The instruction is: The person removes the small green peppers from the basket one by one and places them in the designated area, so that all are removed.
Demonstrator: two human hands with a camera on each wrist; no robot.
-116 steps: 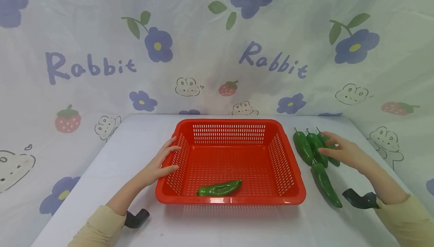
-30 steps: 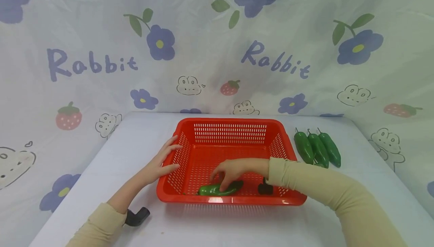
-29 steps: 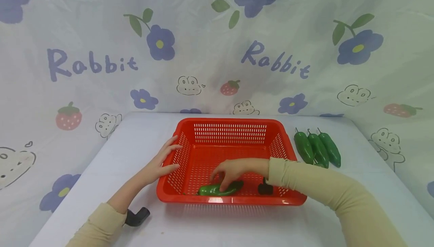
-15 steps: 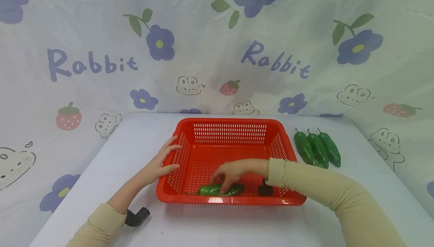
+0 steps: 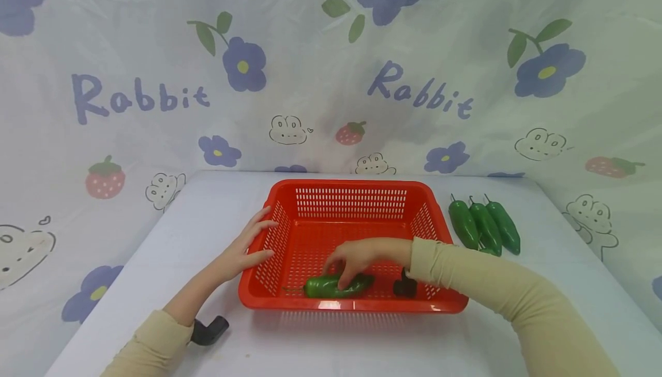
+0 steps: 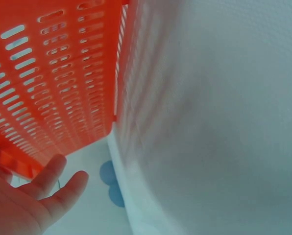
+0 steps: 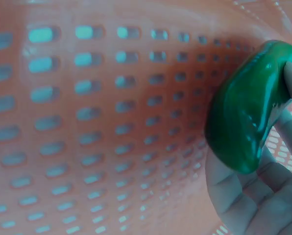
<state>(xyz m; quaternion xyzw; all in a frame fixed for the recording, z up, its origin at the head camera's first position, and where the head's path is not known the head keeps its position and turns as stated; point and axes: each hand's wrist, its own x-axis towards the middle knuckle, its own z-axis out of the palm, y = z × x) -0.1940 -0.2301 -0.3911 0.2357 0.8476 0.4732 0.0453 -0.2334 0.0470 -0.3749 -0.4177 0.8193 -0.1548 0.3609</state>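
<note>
A red plastic basket (image 5: 354,305) with slotted walls stands in the middle of the white table. My left hand (image 5: 242,253) rests on its left rim with fairly straight fingers, which the left wrist view shows beside the slotted wall. Inside the basket, near the front wall, my right hand (image 5: 354,256) grips a green pepper (image 5: 320,287) between thumb and fingers. The pepper lies sideways, its stem pointing left. In the right wrist view the glossy pepper (image 7: 249,107) sits in the curled fingers, close to a slotted wall.
Several more green peppers (image 5: 486,224) lie on the table right of the basket; one of them is mostly hidden under the right sleeve (image 5: 481,270). Black camera mounts (image 5: 208,331) stick out from both wrists. A patterned cloth (image 5: 331,66) hangs behind the table.
My right hand has come from the peppers on the right into the basket and grips the pepper there. That pepper has risen slightly and its stem shows now. My left hand stays put.
</note>
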